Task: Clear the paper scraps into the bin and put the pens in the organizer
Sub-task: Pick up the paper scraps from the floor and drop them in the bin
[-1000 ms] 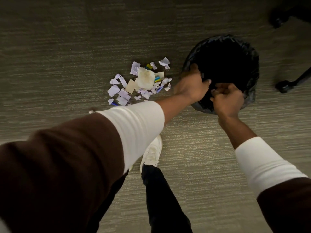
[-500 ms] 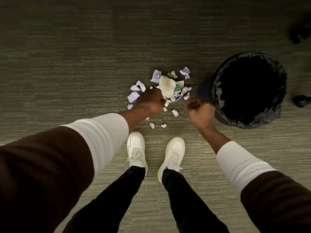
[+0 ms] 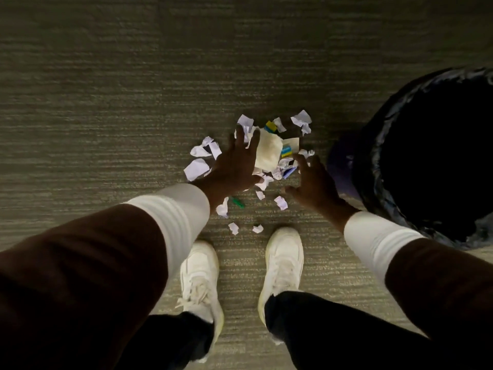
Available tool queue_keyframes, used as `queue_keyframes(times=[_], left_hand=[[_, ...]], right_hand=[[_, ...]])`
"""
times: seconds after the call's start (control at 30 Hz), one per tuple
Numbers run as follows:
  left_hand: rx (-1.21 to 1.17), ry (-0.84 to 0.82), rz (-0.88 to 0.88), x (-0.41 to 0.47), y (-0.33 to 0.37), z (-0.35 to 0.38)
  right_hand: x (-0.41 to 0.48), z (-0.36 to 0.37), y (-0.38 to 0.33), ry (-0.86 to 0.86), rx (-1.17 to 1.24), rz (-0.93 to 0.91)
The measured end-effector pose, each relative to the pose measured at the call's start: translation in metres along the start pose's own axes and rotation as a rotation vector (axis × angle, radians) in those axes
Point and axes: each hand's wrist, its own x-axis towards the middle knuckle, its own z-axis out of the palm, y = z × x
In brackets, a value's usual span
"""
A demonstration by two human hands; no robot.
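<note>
A heap of torn white paper scraps [image 3: 198, 168] lies on the carpet ahead of my feet, with a larger cream piece [image 3: 268, 153] in its middle and small blue, yellow and green bits among it. My left hand [image 3: 234, 166] is spread open over the left side of the heap, fingers on the scraps. My right hand [image 3: 310, 180] hovers open at the heap's right side, fingers apart. The bin [image 3: 378, 145], lined with a black bag, stands on the floor to the right. No pens or organizer are visible.
My two white shoes [image 3: 284, 263] stand just behind the scraps. Striped grey-green carpet [image 3: 106, 102] covers the floor all round. A few loose scraps [image 3: 233, 227] lie close to my toes.
Both hands left the bin's rim and swung left and down to the scrap heap. Their closed fists have spread open over the paper. The view shifted, so the bin now sits at the right edge.
</note>
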Motion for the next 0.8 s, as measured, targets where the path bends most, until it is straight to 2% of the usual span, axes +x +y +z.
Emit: queue_keyframes(times=[0.2,0.3,0.43,0.5,0.6,0.8], left_hand=[[0.030,-0.015,0.066,0.060,-0.012,0.035],[0.082,-0.036,0.025,0.065,-0.008,0.047],[0.117,0.087,0.022,0.057,0.004,0.050],[0.128,0.091,0.052,0.051,0.004,0.049],[0.031,0.107,0.022,0.043,-0.001,0.045],[-0.160,0.219,-0.137,0.010,0.000,0.016]], right_hand=[[0.040,0.026,0.015,0.091,-0.012,-0.073],[0.051,0.032,0.009,0.096,-0.013,-0.066],[0.052,0.038,-0.001,0.105,-0.105,-0.103],[0.050,0.041,-0.007,0.117,-0.018,-0.065],[0.048,0.037,-0.012,0.100,0.112,-0.012],[0.020,0.013,-0.015,0.248,0.200,0.057]])
